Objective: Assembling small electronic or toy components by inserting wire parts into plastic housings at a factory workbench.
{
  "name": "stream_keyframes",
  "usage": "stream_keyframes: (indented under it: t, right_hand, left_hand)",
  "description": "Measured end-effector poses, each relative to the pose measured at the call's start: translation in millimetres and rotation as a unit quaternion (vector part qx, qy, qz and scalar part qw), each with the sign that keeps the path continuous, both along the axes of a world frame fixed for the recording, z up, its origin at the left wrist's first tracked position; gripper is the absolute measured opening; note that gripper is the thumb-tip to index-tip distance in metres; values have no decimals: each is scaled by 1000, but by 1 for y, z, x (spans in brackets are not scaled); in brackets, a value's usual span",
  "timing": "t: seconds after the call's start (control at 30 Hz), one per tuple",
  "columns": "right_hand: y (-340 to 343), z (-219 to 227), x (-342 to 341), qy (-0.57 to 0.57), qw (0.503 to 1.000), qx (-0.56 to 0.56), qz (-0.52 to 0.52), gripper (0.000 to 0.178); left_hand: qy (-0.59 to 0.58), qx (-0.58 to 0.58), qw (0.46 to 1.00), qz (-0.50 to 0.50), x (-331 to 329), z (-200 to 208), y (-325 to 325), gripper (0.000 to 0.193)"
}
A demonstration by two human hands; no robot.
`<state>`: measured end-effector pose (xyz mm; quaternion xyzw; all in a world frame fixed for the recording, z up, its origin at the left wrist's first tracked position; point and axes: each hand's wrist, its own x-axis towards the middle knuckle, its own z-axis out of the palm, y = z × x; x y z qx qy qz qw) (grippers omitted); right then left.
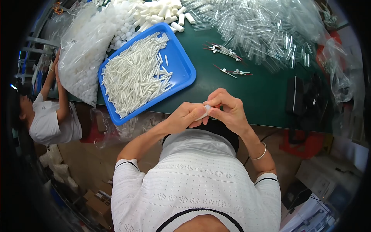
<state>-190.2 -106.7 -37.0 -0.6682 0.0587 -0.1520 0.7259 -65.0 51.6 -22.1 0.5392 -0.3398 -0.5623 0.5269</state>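
At the front edge of the green table, my left hand (185, 117) is closed around a small white cylinder (205, 112), mostly hidden by the fingers. My right hand (230, 109) pinches at its upper end, where a whitish tip and a bit of red show between the fingertips. Exactly what the right fingers hold is too small to make out. Beyond my hands lie two small groups of thin red-and-white wired parts (233, 72). To the left, a blue tray (181, 66) holds a heap of short thin white sticks (133, 71).
At the back are thick white cylinders (168, 14) and clear tubes (247, 29). A clear bag of white caps (87, 42) stands behind the tray. A black box-shaped device (295, 94) sits at the right. Another person (54, 116) is at the far left.
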Motion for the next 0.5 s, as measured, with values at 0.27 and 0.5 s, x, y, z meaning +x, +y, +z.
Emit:
stream_keyframes:
  t: [0.27,0.5]
  right_hand:
    - [4,15,1,-98,950,-278,-106,56]
    - [23,3,-4,-134,890,-414,-137,71]
  left_hand:
    - [419,-76,902,75,-12,-16,-14,54]
    - [460,-52,879,111,-40,-15,-14,53]
